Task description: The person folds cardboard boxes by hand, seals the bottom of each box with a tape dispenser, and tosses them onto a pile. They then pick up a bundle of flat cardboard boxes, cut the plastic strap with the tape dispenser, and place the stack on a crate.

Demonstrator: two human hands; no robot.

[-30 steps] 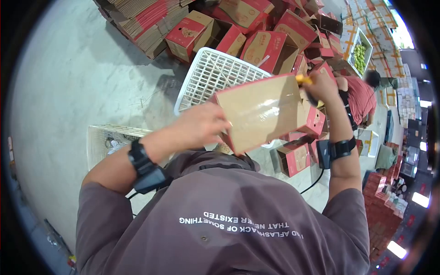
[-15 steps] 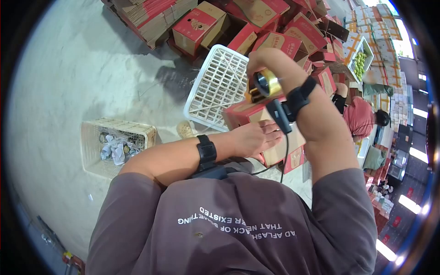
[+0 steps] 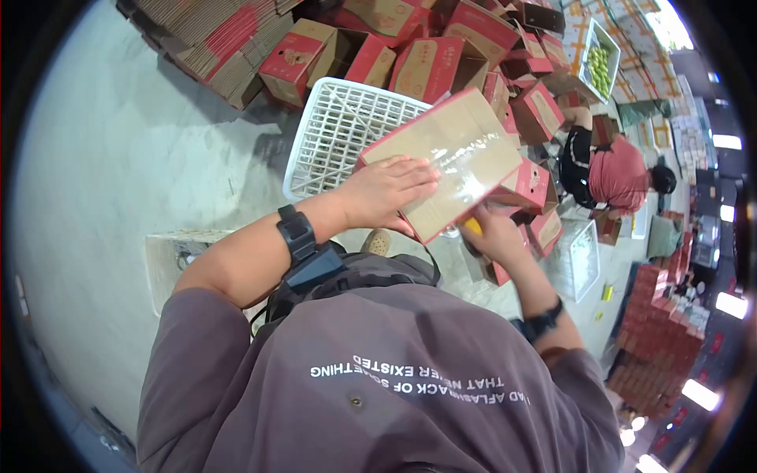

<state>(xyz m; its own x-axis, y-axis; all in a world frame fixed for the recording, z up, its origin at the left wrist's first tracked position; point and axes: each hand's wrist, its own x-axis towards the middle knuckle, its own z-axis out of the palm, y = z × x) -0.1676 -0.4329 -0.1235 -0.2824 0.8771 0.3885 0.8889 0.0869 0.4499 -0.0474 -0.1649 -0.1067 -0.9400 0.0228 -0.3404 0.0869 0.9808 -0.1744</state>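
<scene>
A closed red and brown carton lies in front of me, with shiny clear tape across its brown face. My left hand rests on the carton's near left part, fingers spread over the brown surface. At the carton's near right edge, my right hand is closed round a tape dispenser, of which a yellow part shows; the carton hides the rest. A white plastic crate, turned bottom up, is beneath and to the left of the carton.
Open red cartons are heaped ahead, beside stacked flat cardboard. A co-worker in a red shirt bends at the right, near a crate of green fruit. A pale crate stands at the left.
My right hand has come down with the dispenser from above the carton to its near right edge. Tape now shows across the carton. The view has shifted, and my left hand appears further left.
</scene>
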